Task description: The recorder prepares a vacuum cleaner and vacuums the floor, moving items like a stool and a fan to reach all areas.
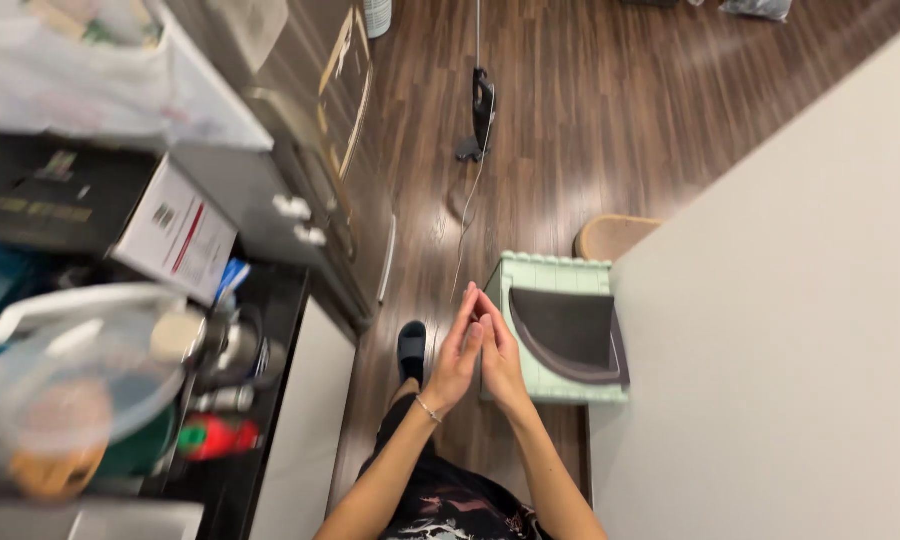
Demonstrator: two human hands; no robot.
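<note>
Your grip holds nothing: your left hand point(457, 352) and right hand point(500, 356) are pressed flat together, above the green stool point(555, 380) on the floor. Keep palms even and fingers straight.

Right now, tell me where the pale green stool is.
In the head view, the pale green stool stands on the wood floor right of centre, against the white wall, just beyond the pressed-together hands.
</note>
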